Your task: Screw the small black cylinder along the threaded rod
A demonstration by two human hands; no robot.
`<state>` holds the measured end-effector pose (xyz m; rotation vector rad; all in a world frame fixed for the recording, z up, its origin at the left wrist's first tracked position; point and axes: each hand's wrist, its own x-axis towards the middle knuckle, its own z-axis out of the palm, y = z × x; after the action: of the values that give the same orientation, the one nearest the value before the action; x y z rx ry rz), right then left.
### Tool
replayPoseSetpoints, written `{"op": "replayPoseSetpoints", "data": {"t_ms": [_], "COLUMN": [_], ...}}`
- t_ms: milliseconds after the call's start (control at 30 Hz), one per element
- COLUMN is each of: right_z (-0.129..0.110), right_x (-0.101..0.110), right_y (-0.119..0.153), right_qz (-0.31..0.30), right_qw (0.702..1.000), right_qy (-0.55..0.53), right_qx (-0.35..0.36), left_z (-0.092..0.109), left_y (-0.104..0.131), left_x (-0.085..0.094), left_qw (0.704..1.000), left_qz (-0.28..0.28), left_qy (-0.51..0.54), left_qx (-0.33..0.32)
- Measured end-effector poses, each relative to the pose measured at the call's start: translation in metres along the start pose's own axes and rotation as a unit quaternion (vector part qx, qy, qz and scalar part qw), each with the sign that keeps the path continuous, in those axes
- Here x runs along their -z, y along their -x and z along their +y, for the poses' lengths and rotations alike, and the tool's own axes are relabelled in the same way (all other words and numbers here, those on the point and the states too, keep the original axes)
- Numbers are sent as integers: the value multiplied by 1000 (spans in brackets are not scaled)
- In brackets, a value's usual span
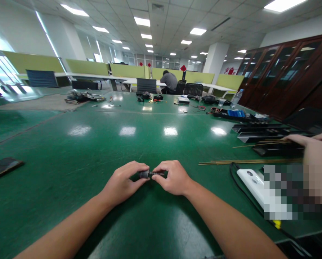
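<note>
Just above the green tabletop, a small dark cylindrical part [144, 174] with a thin ridged shaft [155, 173] is held level between my two hands. My left hand [125, 178] pinches the thicker cylinder end between thumb and fingers. On the other side, my right hand [173, 177] is closed on the shaft, whose dark tip shows between thumb and forefinger. The fingertips of both hands are close together. What exact kind of part it is, I cannot make out.
Another person's hands [309, 144] reach in at the right over thin brass-coloured rods [220, 162] and black metal channels [258, 136]. A white phone [253, 183] and a black cable [238, 185] lie nearer. A dark flat slab [4, 168] is at left.
</note>
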<state>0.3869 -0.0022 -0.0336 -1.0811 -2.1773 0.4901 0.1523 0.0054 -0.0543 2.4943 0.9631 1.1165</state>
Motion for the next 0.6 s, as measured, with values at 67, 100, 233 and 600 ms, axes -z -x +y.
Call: {"op": "replayPoseSetpoints", "data": {"t_ms": [67,100,233,600], "right_z": [0,0,0,-1], "right_x": [0,0,0,0], "right_y": [0,0,-1,-2], "right_qz": [2,3,5,12], "right_qw": [1000,1000,1000,1000], "right_qy": [0,0,4,-10], "right_qx": [3,4,6,6], "left_z": [0,0,0,1], "left_y": [0,0,0,0], "left_x": [1,1,2,3], "left_qw": [1000,1000,1000,1000], "left_qz": [0,0,-2,8], "left_qy": [-2,-4,-7,-3], "left_qx": [0,0,-5,7]}}
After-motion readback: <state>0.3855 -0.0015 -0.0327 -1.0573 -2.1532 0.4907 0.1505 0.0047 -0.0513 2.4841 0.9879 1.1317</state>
